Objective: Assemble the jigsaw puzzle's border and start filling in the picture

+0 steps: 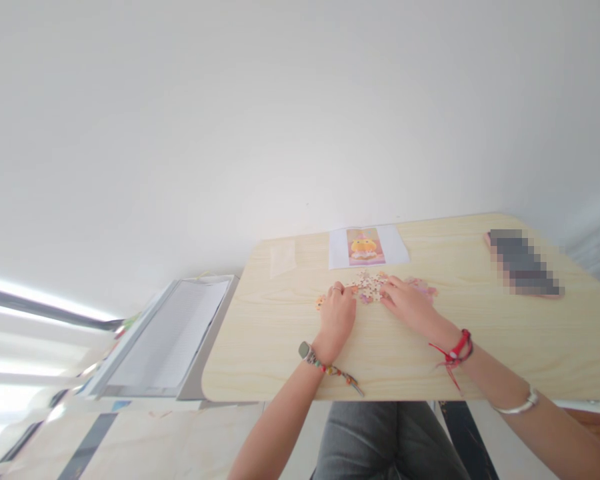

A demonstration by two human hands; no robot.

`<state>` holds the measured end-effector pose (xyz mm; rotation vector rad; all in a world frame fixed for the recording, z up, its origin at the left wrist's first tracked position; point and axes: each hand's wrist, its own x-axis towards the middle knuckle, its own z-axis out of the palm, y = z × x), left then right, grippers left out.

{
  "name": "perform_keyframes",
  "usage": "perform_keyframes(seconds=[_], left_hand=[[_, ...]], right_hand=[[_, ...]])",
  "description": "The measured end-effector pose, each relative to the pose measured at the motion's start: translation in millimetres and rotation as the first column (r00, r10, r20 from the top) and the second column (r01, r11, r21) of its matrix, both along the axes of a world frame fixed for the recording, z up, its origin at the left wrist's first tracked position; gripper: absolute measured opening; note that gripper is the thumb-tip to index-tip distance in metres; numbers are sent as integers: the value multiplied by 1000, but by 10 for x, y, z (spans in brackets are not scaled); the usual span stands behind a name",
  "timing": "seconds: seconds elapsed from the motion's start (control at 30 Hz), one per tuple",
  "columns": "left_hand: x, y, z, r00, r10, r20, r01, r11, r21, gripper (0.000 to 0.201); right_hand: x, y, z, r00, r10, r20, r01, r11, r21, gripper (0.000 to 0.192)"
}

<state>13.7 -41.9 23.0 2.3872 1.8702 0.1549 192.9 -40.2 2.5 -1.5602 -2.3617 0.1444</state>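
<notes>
A loose heap of jigsaw puzzle pieces (367,287) lies on the table between my hands, many with their pale backs up. My left hand (339,310) rests at the heap's left edge with its fingers curled down; an orange piece (354,289) shows beside the fingertips. At the right edge, my right hand (407,305) has bent fingers touching the pieces, and its palm side is hidden. Pinkish-purple pieces (423,288) lie behind the right hand. Close to the left hand's outer side are yellow-orange pieces (319,303), partly covered.
Behind the heap, a white sheet (394,245) carries a printed picture (365,247) of a yellow figure. A thin translucent sheet (283,259) lies at the back left. The phone-like dark object (525,263) at right is pixelated. A wall borders the wooden table (260,347).
</notes>
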Motion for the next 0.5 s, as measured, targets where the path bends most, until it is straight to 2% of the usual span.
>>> perform_keyframes(seconds=[0.3,0.5], left_hand=[[37,-25,31,998,-49,24,49,999,20,16],[125,-17,37,994,-103,21,102,994,49,14]], right_hand=[[80,-33,77,998,9,-64,-9,1000,-6,15],[-10,2,-24,999,21,-44,-21,1000,-3,18]])
